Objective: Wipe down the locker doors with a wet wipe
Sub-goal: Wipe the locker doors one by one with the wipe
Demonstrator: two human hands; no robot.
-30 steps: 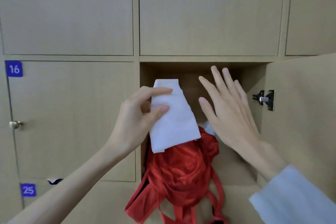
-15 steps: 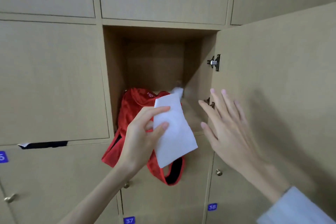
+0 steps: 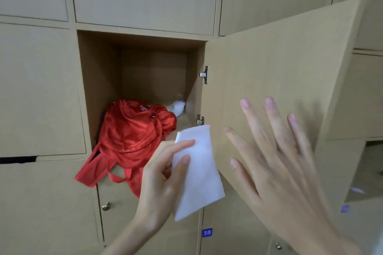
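Wipe (image 3: 196, 172) pinched in left hand (image 3: 161, 182), beside spread right hand (image 3: 277, 163) at open door (image 3: 279, 72).

One locker compartment (image 3: 153, 72) stands open in a wall of tan wood-grain lockers. On its floor lies a crumpled red bag (image 3: 132, 132), filling the left and front; part of the fabric and its straps spill over the front edge and hang down across the door below. A white item (image 3: 176, 106) lies at the rear right corner, just beside the bag.
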